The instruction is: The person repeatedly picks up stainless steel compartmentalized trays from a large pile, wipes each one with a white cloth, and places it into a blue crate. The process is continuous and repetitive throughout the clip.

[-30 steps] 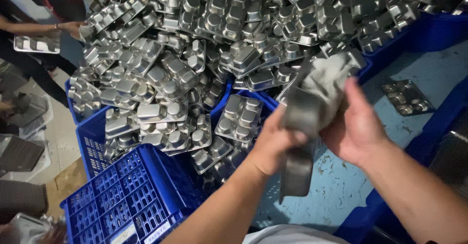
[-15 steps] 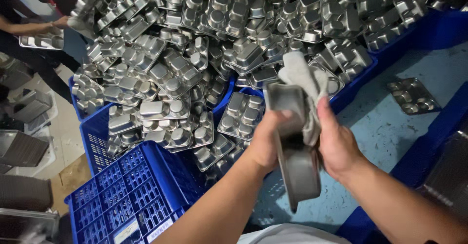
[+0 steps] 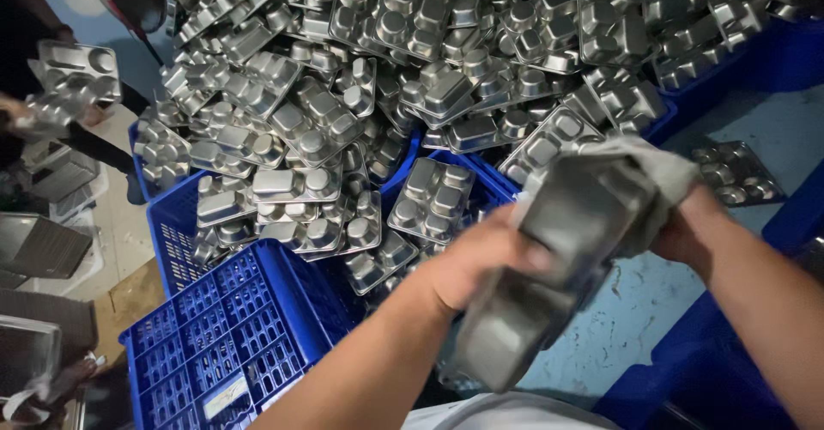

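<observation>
- We see the left hand (image 3: 481, 263), grip closed on a steel compartment tray (image 3: 549, 258) held tilted above the blue crate (image 3: 232, 336).
- The right hand (image 3: 687, 228) presses a grey cloth (image 3: 639, 177) against the tray's upper end, grip closed.

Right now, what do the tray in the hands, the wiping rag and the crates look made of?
Tray: dull grey stamped metal, probably steel, with soft glints.
Rag: grey cloth, limp and folded.
Crate: blue plastic, by its moulded lattice walls.
</observation>
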